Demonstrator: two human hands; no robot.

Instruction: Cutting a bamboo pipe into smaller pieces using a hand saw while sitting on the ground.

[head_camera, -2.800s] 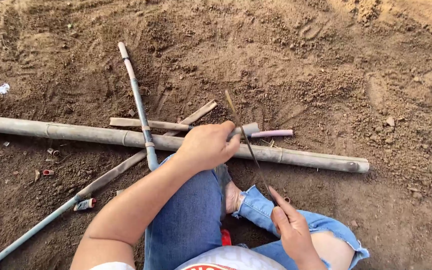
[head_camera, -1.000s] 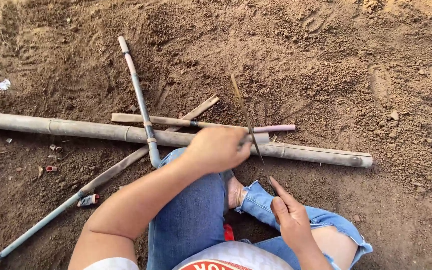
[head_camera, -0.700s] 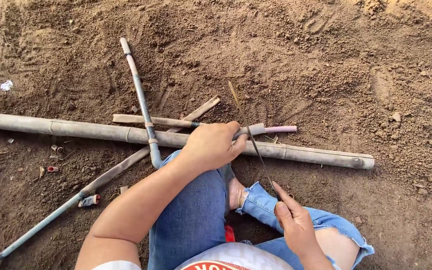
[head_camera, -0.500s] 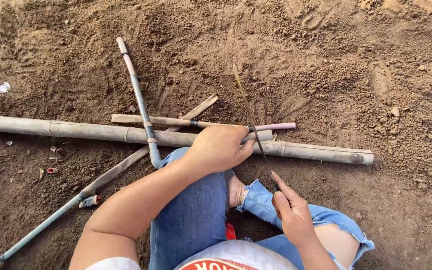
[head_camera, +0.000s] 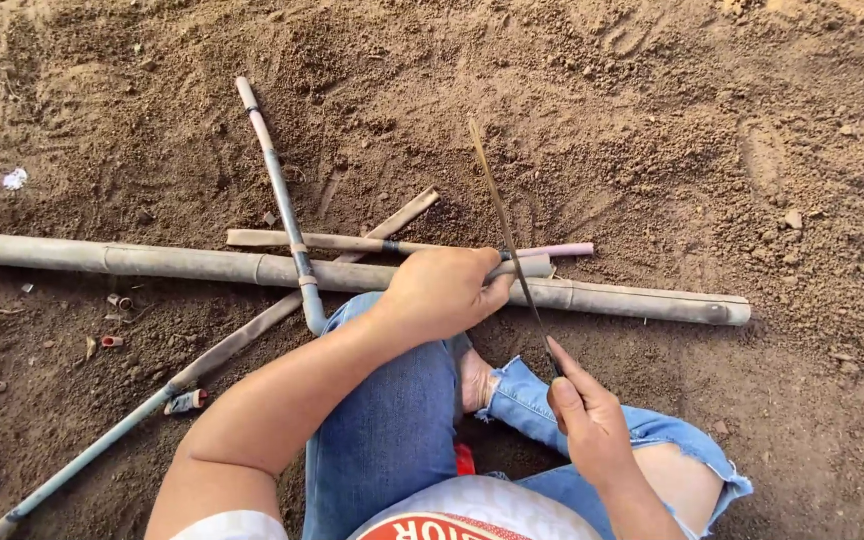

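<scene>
1. The ground (head_camera: 652,110) is bare brown soil, loose and crumbly, with no floor covering.
2. Footprints and scuffs mark the far soil.
3. Small stones (head_camera: 794,218) lie scattered at the right.
4. A white scrap (head_camera: 15,179) sits far left.
5. Warm daylight brightens the far right corner; the near left is darker.

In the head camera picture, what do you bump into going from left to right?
White scrap → small red bit → thin grey pole → left hand → thin blade → right hand → cut end of the thick bamboo pole.
</scene>
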